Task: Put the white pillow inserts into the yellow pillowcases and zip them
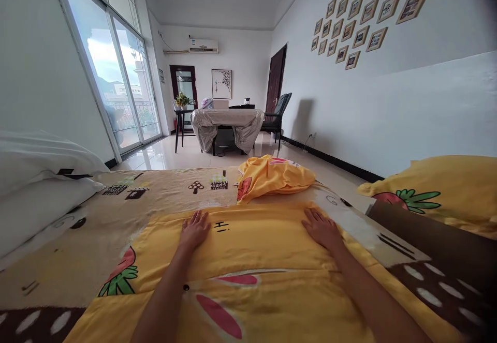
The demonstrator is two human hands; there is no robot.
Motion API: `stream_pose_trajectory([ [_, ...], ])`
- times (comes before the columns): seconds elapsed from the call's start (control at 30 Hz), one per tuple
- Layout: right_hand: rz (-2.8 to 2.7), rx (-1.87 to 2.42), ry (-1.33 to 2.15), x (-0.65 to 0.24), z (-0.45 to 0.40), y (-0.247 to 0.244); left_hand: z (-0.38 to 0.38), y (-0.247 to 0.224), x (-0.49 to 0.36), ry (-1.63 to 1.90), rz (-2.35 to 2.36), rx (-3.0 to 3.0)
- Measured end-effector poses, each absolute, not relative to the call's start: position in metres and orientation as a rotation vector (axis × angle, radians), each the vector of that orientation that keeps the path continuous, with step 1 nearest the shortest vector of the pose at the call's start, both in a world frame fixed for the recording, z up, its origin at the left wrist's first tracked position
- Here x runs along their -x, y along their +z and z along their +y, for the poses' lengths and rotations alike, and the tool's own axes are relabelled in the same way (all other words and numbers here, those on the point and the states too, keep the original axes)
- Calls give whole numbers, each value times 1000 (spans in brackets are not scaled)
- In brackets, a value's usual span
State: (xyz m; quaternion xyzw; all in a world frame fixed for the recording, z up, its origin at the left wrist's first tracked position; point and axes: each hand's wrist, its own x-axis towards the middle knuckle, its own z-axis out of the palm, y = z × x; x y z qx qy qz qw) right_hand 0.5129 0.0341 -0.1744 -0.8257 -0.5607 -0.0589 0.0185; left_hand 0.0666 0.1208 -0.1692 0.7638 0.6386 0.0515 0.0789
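Note:
A yellow cloth [256, 244] with pink shapes, a carrot print and the letters "Hi" lies spread over a patterned beige blanket [163, 190]. My left hand [195, 228] rests flat on its far part, just left of the letters, fingers apart and holding nothing. Toward the far right corner of the same cloth, my right hand [321, 227] also presses flat with fingers spread. Beyond the far edge, between the hands and slightly right, sits a crumpled yellow cloth [277, 177]; neither hand touches it.
White pillows [42, 172] lie at the left. At the right, a yellow pillow [462, 190] is beside a brown box-like edge [423, 234]. Farther off stand a covered table [229, 118], a black chair [277, 115] and a potted plant [181, 101].

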Motion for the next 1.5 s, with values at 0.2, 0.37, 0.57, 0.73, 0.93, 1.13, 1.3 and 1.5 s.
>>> stream_pose_trajectory([
  [0.2, -1750, 2579, -185, -517, 39, -179, 122, -167, -66, 143, 1891, -2290],
  [0.37, -1744, 2594, -166, -520, 40, -180, 120, -163, -51, 122, 1967, -2227],
  [0.57, -1740, 2579, -133, -515, 41, -174, 116, -157, -11, 48, 2146, -2062],
  [0.73, -1701, 2550, -148, -494, 44, -161, 112, -151, 10, -9, 2167, -2023],
  [0.93, -1961, 2239, -61, -405, 66, -146, 112, -143, -23, -35, 2033, -2177],
  [1.13, -2239, 1878, 115, -281, 91, -150, 111, -149, -112, -20, 1679, -2395],
  [1.3, -2236, 1846, 173, -253, 94, -166, 106, -161, -139, 84, 1660, -2411],
  [1.5, -2216, 1920, 216, -288, 100, -172, 116, -164, -108, 103, 1791, -2363],
])
